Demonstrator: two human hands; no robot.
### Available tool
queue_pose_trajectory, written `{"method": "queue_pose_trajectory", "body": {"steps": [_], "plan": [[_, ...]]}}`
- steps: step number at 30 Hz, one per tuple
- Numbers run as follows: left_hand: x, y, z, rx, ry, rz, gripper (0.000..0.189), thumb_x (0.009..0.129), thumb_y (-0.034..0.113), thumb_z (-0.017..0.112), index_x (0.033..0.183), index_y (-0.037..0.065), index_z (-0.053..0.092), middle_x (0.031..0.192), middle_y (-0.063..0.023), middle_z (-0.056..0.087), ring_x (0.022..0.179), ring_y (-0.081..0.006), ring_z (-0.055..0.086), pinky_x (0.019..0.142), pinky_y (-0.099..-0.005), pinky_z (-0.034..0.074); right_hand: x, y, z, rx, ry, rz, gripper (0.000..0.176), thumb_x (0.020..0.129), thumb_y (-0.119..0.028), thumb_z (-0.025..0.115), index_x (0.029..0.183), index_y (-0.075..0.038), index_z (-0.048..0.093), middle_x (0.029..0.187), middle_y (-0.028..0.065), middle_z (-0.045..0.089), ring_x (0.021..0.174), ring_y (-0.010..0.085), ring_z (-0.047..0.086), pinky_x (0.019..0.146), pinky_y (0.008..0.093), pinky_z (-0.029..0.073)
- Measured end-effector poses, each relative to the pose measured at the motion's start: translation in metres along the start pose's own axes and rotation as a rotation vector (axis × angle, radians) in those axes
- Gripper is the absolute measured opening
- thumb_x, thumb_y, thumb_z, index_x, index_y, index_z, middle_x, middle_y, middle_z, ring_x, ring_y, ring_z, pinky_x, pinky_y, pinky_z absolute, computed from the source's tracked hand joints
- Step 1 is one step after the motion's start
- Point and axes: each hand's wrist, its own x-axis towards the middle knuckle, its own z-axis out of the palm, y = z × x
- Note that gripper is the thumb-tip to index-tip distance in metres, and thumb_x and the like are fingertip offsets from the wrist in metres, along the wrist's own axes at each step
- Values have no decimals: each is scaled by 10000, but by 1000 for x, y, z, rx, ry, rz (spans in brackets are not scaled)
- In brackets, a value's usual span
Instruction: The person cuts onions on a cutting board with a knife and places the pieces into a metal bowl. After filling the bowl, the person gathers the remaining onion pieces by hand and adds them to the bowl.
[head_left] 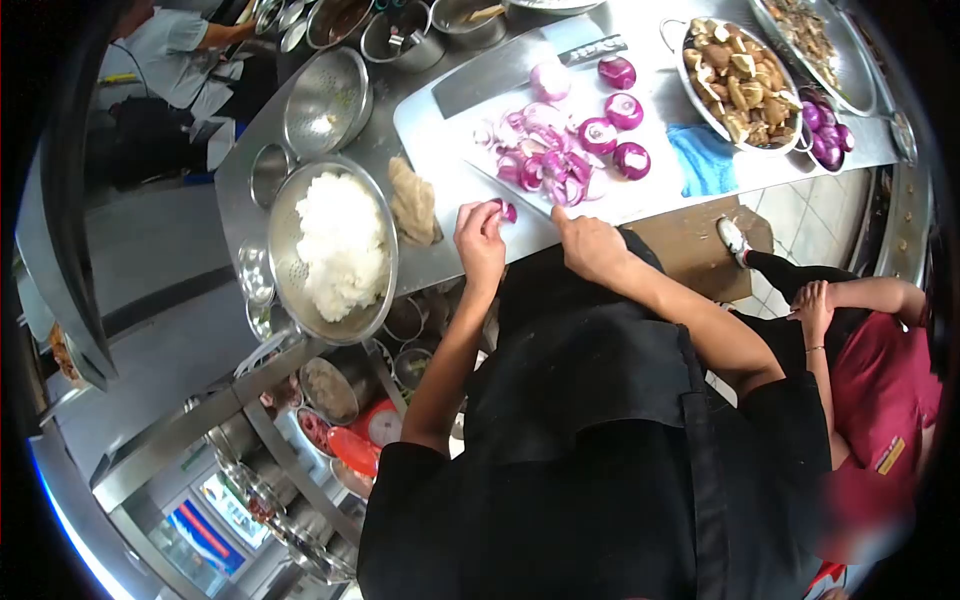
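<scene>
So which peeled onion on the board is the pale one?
The onion by the cleaver, leftmost of five; the other four are deep purple.

Head camera, steeply down, close overhead

I note from my remote view, wearer's dress: black short-sleeved top [440, 550], left sleeve [400, 480] and right sleeve [795, 415] ending above the elbows. Black apron [600, 400] over it, broad strap [705, 470] on the right side. Bare: left hand [480, 235], right hand [590, 245].
</scene>
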Motion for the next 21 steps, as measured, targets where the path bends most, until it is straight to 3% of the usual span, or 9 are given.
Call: {"method": "queue_pose_trajectory", "body": {"steps": [1, 3, 5, 10, 13, 17, 21], "plan": [[3, 6, -4, 169, 11, 182, 106, 783, -85, 598, 876, -36, 606, 855, -133, 584, 719, -267, 616, 612, -320, 491, 0, -1, 0, 14, -8, -9, 416, 799, -93, 501, 1178, 66, 441, 753, 198, 647, 705, 337, 659, 628, 424, 531], [6, 3, -11, 159, -59, 237, 114, 770, -92, 604, 868, -33, 603, 863, -131, 583, 748, -285, 612, 628, -337, 489, -1, 0, 0, 2, 75, -57, 324, 802, -77, 492, 1098, 53, 470, 712, 190, 640, 667, 330, 658, 590, 410, 531], [11, -2, -14, 134, -127, 300, 123, 758, -99, 609, 859, -29, 600, 871, -129, 582, 777, -303, 607, 644, -354, 487, -4, 0, 1, 39, 80, -64, 371, 766, -39, 517, 1118, 53, 446, 656, 185, 618, 627, 353, 636, 579, 447, 506], [17, -17, -15, 148, -177, 467, 144, 734, -105, 597, 848, -18, 605, 878, -128, 596, 787, -302, 613, 665, -378, 502, -7, -14, 2, -8, 98, -66, 140, 832, -87, 467, 927, 12, 497, 622, 156, 624, 589, 330, 648, 538, 410, 520], [18, -20, -15, 195, -167, 506, 133, 732, -96, 592, 837, -15, 606, 878, -128, 604, 776, -298, 614, 659, -374, 506, 4, -16, 0, 19, 192, -122, 125, 837, -86, 465, 906, 12, 499, 629, 165, 628, 590, 323, 653, 532, 401, 522], [15, -21, -15, 163, -161, 514, 119, 738, -88, 588, 826, -9, 605, 870, -129, 608, 764, -301, 609, 646, -376, 503, -2, -25, 0, 20, 105, -39, 119, 825, -71, 481, 904, 16, 497, 635, 176, 631, 598, 347, 651, 546, 418, 524], [13, -28, -11, 145, -122, 520, 142, 720, -91, 622, 839, -16, 605, 844, -141, 601, 775, -307, 612, 671, -367, 498, 4, -27, 6, -12, 158, -52, 117, 813, -63, 496, 898, 17, 495, 624, 177, 625, 590, 338, 652, 520, 403, 523]]}}
